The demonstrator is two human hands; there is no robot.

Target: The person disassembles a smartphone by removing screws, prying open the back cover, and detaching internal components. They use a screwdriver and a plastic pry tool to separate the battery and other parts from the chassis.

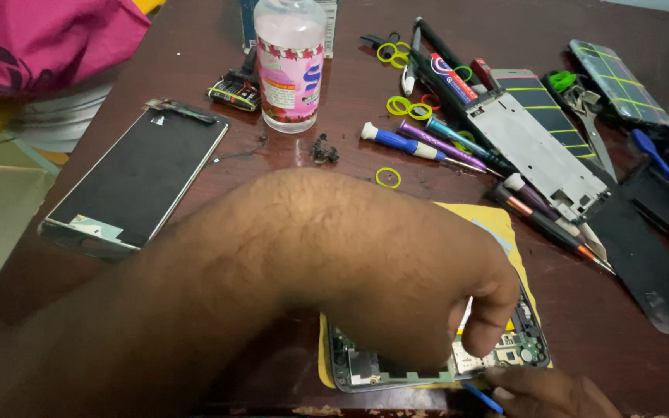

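**Hands at opened phone, near table edge**

Left hand curled over opened phone on yellow mat, fingertips touching its circuit board. Right hand at the near edge, grip unclear, beside a blue tool tip. Screwdrivers toward far edge.

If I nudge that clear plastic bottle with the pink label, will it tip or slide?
The bottle stands upright and tall on a narrow base, so a high push probably tips it. It looks like light plastic, so a low push likely slides it on the smooth table.
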